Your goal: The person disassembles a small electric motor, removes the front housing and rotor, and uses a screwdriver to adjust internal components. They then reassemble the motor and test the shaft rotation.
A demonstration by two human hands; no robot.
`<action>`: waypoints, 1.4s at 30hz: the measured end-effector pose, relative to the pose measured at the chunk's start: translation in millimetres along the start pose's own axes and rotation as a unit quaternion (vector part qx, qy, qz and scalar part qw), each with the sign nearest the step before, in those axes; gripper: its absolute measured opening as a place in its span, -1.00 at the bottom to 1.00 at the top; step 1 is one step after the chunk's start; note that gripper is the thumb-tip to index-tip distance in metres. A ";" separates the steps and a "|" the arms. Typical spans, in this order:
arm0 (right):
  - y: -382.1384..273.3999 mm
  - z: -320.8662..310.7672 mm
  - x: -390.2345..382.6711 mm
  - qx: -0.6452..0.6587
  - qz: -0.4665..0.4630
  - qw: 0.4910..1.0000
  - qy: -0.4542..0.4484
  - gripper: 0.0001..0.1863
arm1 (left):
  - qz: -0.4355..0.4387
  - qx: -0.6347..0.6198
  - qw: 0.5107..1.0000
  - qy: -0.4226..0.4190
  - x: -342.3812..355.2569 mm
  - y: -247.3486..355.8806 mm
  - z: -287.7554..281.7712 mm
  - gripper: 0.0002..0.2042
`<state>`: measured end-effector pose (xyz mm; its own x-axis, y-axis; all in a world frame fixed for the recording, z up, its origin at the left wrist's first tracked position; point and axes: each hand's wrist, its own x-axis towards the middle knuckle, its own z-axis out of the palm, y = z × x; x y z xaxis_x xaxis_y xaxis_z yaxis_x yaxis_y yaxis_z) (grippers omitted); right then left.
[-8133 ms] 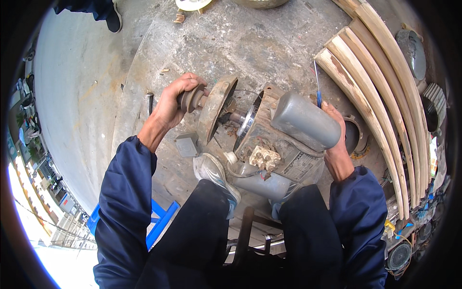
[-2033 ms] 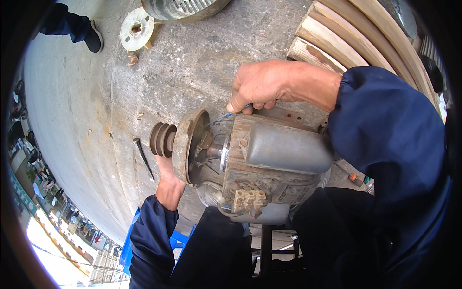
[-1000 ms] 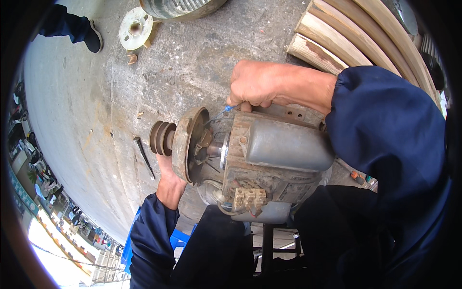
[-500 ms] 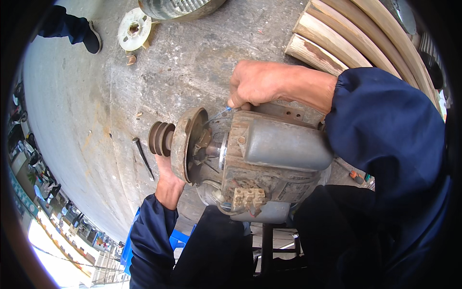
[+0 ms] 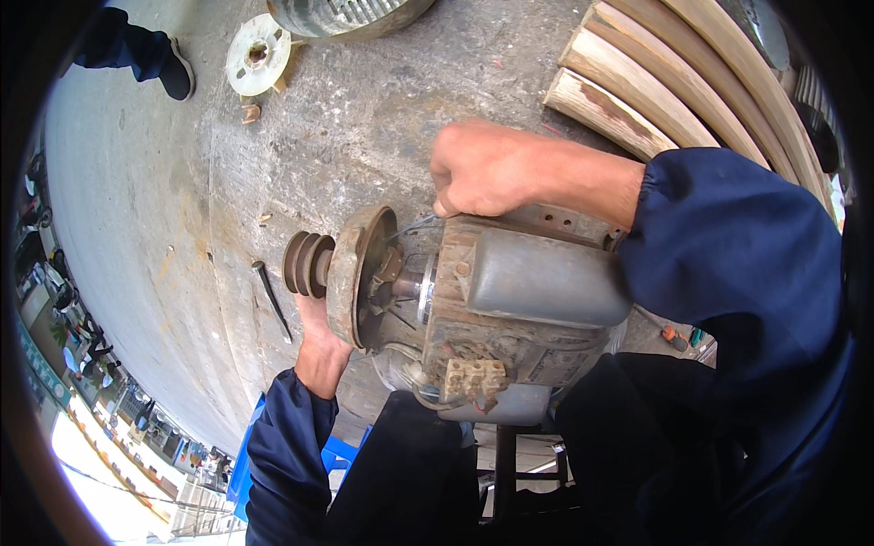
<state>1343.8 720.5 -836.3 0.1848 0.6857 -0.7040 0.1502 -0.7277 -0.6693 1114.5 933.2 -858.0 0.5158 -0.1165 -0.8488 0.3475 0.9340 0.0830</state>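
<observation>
A grimy motor (image 5: 437, 332) lies across my knees, with a grey cylindrical housing (image 5: 537, 278) on top and an exposed terminal block (image 5: 473, 378). Its end cover (image 5: 350, 273) stands apart from the body on the shaft, beside a grooved pulley (image 5: 305, 264). My left hand (image 5: 319, 332) is under the pulley and cover, supporting that end, its fingers hidden. My right hand (image 5: 482, 173) is closed above the motor's upper edge around a screwdriver, whose thin shank (image 5: 414, 224) points into the gap behind the cover; the handle is hidden by my fingers.
A dark chisel-like bar (image 5: 271, 300) lies left on the concrete. A white disc (image 5: 246, 64) and metal housing (image 5: 346, 23) sit at the back. Curved timbers (image 5: 619, 109) fill the upper right. Another person's shoe (image 5: 177, 73) is upper left; a blue stool (image 5: 337, 450) is below.
Since the oldest frame, the motor has turned, my right hand has moved above it with the screwdriver, and my left hand has shifted below the pulley. Recently, my right wrist has turned slightly, covering the handle.
</observation>
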 end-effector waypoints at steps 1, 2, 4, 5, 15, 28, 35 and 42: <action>0.4 0.8 0.4 0.003 -0.004 1.000 0.002 -0.71 | 0.002 0.000 1.000 -0.001 -0.8 0.4 -0.7 -0.24; 0.7 1.4 0.8 0.006 -0.008 1.000 0.005 -0.71 | 0.005 0.000 1.000 -0.001 -1.5 0.7 -1.2 -0.24; 0.9 1.4 -0.5 0.011 -0.009 1.000 0.007 -0.71 | 0.004 0.010 1.000 -0.003 -0.8 1.0 -2.0 -0.24; 1.0 1.6 -0.4 0.014 -0.009 1.000 0.005 -0.71 | 0.004 0.021 1.000 -0.002 -0.3 1.9 -3.5 -0.23; -0.8 -0.3 -4.7 0.004 0.000 1.000 0.004 -0.73 | 0.003 0.024 1.000 -0.001 0.3 -2.5 2.2 -0.22; -2.5 4.1 6.5 -0.076 -0.044 0.994 0.061 -0.77 | 0.009 0.021 1.000 -0.020 -0.1 -4.7 8.4 -0.21; 1.2 6.9 12.3 -0.035 -0.017 0.997 0.073 -0.74 | 0.009 0.003 1.000 -0.013 -0.1 -5.0 7.8 -0.22; 10.4 4.3 13.7 -0.003 0.032 0.999 0.032 -0.67 | 0.025 0.043 0.999 0.015 3.8 -4.3 -0.2 -0.26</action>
<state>1343.7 722.4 -853.9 0.2565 0.6354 -0.7284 0.1414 -0.7701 -0.6220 1114.8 928.8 -861.7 0.5102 -0.0593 -0.8580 0.3886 0.9059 0.1684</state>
